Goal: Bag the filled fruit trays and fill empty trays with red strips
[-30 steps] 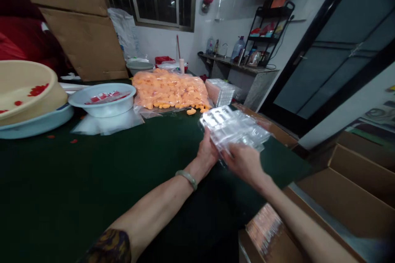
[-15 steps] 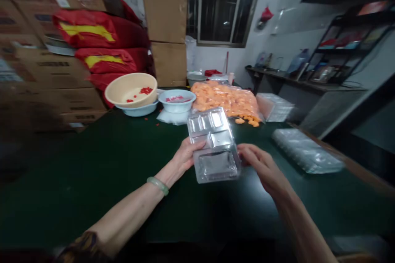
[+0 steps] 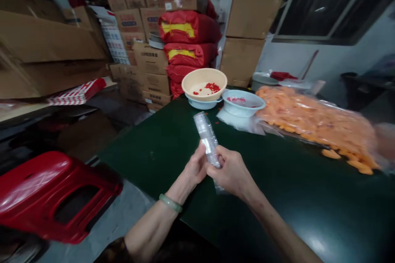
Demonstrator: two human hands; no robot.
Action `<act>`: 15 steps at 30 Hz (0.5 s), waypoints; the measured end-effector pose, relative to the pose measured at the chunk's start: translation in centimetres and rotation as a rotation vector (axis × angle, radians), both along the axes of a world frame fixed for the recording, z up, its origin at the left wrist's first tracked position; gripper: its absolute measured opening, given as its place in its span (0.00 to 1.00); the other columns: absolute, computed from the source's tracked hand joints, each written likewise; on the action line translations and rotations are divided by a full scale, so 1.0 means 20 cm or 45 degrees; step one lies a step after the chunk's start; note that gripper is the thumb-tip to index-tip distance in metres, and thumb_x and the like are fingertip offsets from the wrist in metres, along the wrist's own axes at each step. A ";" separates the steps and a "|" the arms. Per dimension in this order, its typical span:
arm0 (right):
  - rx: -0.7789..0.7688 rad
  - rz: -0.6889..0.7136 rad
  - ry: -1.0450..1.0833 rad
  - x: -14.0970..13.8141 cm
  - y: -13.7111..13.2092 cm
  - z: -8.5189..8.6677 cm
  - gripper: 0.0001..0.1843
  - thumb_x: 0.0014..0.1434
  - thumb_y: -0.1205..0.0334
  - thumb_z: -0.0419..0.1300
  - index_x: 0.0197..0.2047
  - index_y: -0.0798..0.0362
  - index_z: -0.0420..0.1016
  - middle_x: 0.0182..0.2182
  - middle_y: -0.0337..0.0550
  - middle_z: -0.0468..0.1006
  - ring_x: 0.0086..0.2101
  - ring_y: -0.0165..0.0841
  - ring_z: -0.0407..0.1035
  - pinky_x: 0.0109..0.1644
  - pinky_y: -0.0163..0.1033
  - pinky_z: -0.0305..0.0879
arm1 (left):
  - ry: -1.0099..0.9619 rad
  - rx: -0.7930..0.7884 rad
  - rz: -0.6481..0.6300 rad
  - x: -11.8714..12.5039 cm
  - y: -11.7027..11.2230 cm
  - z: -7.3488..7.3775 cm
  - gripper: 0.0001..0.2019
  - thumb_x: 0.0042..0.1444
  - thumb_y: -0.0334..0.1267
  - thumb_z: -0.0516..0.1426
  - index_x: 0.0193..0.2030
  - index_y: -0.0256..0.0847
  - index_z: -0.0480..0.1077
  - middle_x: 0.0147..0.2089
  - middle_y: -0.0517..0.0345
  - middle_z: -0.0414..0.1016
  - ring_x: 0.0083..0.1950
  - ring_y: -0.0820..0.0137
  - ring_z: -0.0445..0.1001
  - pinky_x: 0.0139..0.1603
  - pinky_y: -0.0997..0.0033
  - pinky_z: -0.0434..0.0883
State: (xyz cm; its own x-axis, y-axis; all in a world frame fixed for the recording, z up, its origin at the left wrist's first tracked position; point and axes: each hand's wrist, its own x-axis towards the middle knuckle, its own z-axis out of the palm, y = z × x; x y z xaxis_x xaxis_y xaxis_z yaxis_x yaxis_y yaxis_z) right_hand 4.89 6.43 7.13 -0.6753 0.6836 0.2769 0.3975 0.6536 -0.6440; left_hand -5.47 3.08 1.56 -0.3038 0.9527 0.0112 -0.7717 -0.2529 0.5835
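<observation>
You pinch a clear, slim plastic tray (image 3: 205, 128) between both hands above the near part of the dark green surface (image 3: 154, 141).
Your left hand (image 3: 196, 167), below a pale green bangle (image 3: 170, 203) on the wrist, grips the tray's left side; your right hand (image 3: 230, 171) pinches its near end, and the tray stands narrow side toward you, so whether it is single or stacked you cannot tell. Near the surface's far left corner, a cream round plastic basin (image 3: 202, 97) holding red pieces (image 3: 212, 87) sits just beside a light blue round basin (image 3: 242, 110); a clear bag of orange pieces (image 3: 314, 111) lies toward the far edge.
</observation>
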 end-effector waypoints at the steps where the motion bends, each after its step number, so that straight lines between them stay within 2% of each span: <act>1: -0.057 0.060 0.001 -0.04 0.00 0.01 0.15 0.42 0.64 0.57 0.19 0.51 0.51 0.15 0.31 0.54 0.19 0.25 0.48 0.23 0.33 0.44 | -0.030 0.029 0.014 -0.03 -0.03 0.00 0.21 0.37 0.50 0.66 0.32 0.35 0.71 0.27 0.57 0.73 0.27 0.70 0.71 0.32 0.72 0.68; 5: -0.546 0.412 0.085 -0.17 0.04 0.03 0.13 0.44 0.57 0.61 0.19 0.53 0.61 0.14 0.30 0.54 0.18 0.23 0.48 0.22 0.32 0.45 | -0.164 0.026 -0.107 -0.12 -0.10 -0.01 0.16 0.39 0.45 0.64 0.30 0.31 0.72 0.26 0.52 0.74 0.27 0.68 0.72 0.33 0.70 0.68; 8: -0.863 0.546 0.149 -0.26 0.10 0.00 0.13 0.46 0.55 0.61 0.21 0.55 0.67 0.14 0.31 0.59 0.16 0.22 0.50 0.20 0.32 0.44 | -0.265 0.057 -0.077 -0.17 -0.10 -0.05 0.16 0.43 0.45 0.60 0.31 0.30 0.73 0.28 0.49 0.75 0.29 0.66 0.74 0.36 0.69 0.69; 11: -1.072 0.622 0.126 -0.34 0.14 -0.04 0.14 0.48 0.55 0.62 0.21 0.55 0.67 0.10 0.29 0.58 0.13 0.20 0.48 0.19 0.31 0.41 | -0.231 0.114 -0.060 -0.20 -0.09 -0.09 0.21 0.45 0.49 0.58 0.33 0.27 0.74 0.28 0.46 0.75 0.29 0.64 0.74 0.37 0.67 0.69; 15: -1.217 0.681 0.094 -0.40 0.18 -0.08 0.14 0.48 0.55 0.62 0.21 0.55 0.66 0.09 0.28 0.59 0.11 0.19 0.48 0.18 0.30 0.41 | -0.175 0.156 -0.120 -0.25 -0.09 -0.13 0.30 0.45 0.60 0.55 0.34 0.27 0.74 0.26 0.46 0.75 0.28 0.62 0.74 0.35 0.64 0.69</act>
State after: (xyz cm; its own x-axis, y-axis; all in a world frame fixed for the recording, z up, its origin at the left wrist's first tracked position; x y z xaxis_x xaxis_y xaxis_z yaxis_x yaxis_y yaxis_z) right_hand -3.12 10.00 5.56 -0.9520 0.2613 -0.1595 0.1512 -0.0514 -0.9872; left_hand -10.51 1.21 -1.04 -0.2199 0.9711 0.0932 -0.8657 -0.2382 0.4401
